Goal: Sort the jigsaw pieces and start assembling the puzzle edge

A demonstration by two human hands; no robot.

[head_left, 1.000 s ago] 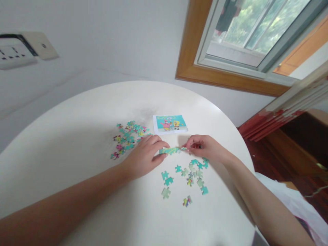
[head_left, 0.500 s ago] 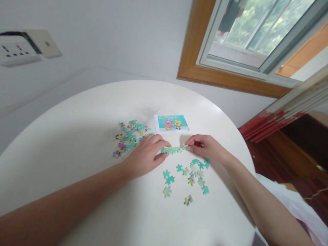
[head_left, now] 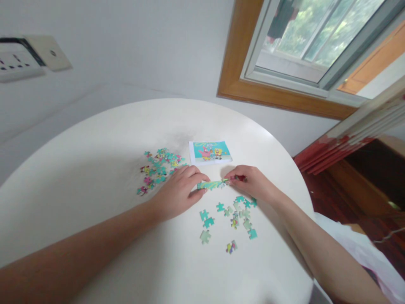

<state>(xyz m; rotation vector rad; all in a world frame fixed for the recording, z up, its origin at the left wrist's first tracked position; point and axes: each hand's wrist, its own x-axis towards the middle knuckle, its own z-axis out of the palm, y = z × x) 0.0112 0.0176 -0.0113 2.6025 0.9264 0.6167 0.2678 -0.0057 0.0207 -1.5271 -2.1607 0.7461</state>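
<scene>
A short joined strip of jigsaw pieces (head_left: 212, 185), green and yellow, lies on the white round table (head_left: 104, 139). My left hand (head_left: 182, 190) grips the strip's left end between thumb and fingers. At the strip's right end, my right hand (head_left: 245, 180) pinches a small puzzle piece (head_left: 225, 181), which touches the strip; whether it is locked in cannot be made out. Just beyond the strip lies a picture card (head_left: 211, 152) with cartoon figures on a turquoise ground.
A heap of mixed puzzle pieces (head_left: 160, 166) sits beyond my left hand. Several loose turquoise and pale green pieces (head_left: 247, 213) are spread nearer me, with one multicoloured piece (head_left: 231, 246) closest. Behind the table are the wall (head_left: 142, 46) and a wood-framed window (head_left: 240, 86).
My right hand has moved slightly left, bringing its piece from a small gap up against the strip. My left hand keeps its hold. The view has shifted a little.
</scene>
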